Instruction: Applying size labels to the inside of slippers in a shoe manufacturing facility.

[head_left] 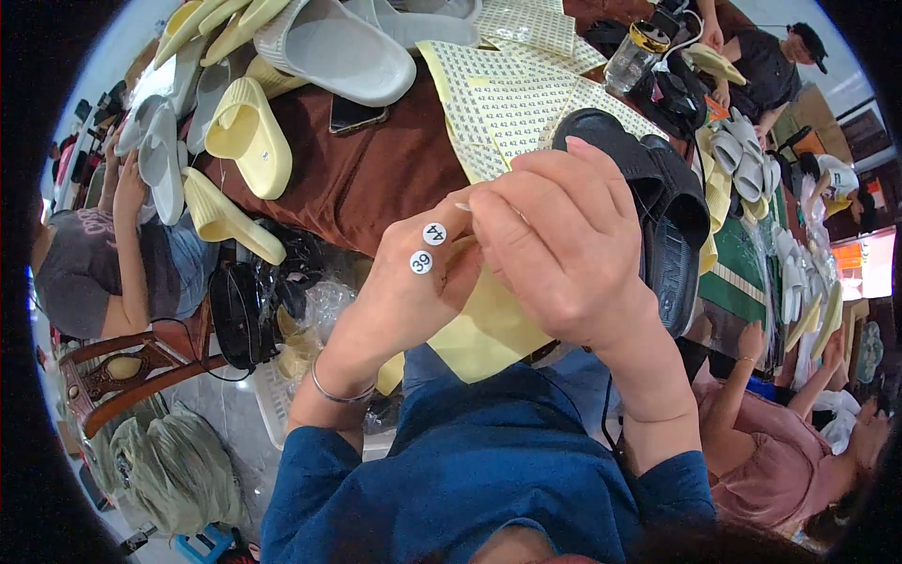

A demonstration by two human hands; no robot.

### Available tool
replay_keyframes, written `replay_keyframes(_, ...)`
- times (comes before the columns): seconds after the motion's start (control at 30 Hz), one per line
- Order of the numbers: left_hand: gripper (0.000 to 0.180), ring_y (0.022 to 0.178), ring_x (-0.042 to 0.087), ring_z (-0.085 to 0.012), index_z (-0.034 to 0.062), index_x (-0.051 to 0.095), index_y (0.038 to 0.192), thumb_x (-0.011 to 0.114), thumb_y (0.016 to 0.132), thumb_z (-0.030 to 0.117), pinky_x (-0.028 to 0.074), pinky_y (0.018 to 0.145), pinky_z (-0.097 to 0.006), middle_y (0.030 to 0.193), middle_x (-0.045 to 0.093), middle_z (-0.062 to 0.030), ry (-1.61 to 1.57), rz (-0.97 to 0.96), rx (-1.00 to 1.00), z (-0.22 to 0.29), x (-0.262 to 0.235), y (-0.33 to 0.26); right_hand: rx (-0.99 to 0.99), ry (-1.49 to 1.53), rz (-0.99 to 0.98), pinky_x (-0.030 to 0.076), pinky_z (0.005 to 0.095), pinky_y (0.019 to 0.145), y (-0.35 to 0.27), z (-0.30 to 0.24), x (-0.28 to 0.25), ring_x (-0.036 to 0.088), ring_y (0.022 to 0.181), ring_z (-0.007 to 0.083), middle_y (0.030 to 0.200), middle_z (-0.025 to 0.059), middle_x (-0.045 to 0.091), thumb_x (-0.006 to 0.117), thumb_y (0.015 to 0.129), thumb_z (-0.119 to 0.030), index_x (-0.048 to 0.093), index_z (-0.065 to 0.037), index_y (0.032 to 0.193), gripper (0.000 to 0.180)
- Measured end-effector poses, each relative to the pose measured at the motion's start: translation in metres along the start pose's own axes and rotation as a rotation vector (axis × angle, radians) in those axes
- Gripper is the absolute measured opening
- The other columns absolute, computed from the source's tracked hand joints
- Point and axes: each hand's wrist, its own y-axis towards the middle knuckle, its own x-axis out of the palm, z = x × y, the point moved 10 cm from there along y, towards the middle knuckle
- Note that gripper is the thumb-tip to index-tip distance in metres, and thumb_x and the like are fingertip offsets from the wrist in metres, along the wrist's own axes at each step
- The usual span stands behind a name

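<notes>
My left hand [395,273] has two round white stickers [427,246] with dark print on its back. Its thumb and fingers close on a plain yellow sheet [479,329] that hangs below both hands over my lap. Just to the right, my right hand [573,235] is closed in a pinch against the left fingertips. A small whitish bit [463,207] shows at the pinch, too small to name. Behind the right hand lies a pair of black slides [672,273]. Printed sticker sheets [507,94] spread beyond the hands.
Yellow slides [251,136] and grey slides [334,52] lie on the brown cloth [376,179], beside a dark phone [357,115]. A glass jar [634,61] stands at the far right. Other people sit to the left and right. A wooden chair [141,367] is at left.
</notes>
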Motion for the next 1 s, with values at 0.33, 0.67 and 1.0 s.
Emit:
replay_keyframes(0.33,0.045,0.092,0.07,-0.0221,-0.0008,0.056,0.126,0.06,0.082,-0.011,0.055,0.079,-0.032,0.101,0.069,-0.0153,-0.156,0.101,-0.052,-0.021,-0.01,-0.005,0.076,0.021,-0.124,0.043,0.0511,0.099,0.0,0.003,0.004,0.062,0.102,0.0295,0.103,0.0078,0.064,0.074,0.068,-0.012,0.07,-0.005,0.1,0.033)
replay_keyframes(0.67,0.055,0.101,0.061,-0.012,0.0022,0.04,0.141,0.059,0.09,-0.007,0.049,0.087,-0.024,0.108,0.066,-0.0092,-0.526,0.093,-0.224,-0.031,-0.012,-0.007,0.187,0.007,-0.089,0.043,0.0456,0.097,-0.034,0.021,0.005,0.062,0.097,0.0236,0.096,0.0045,0.064,0.074,0.073,-0.016,0.071,-0.007,0.095,0.024)
replay_keyframes(1.0,0.056,0.103,0.061,-0.0116,0.0037,0.044,0.14,0.06,0.088,-0.01,0.05,0.087,-0.025,0.113,0.065,-0.0088,-0.282,0.04,-0.115,-0.012,-0.006,-0.007,0.148,0.032,-0.055,0.045,0.046,0.093,-0.031,0.015,0.014,0.061,0.097,0.0249,0.096,0.0064,0.063,0.068,0.076,-0.016,0.07,-0.003,0.095,0.024)
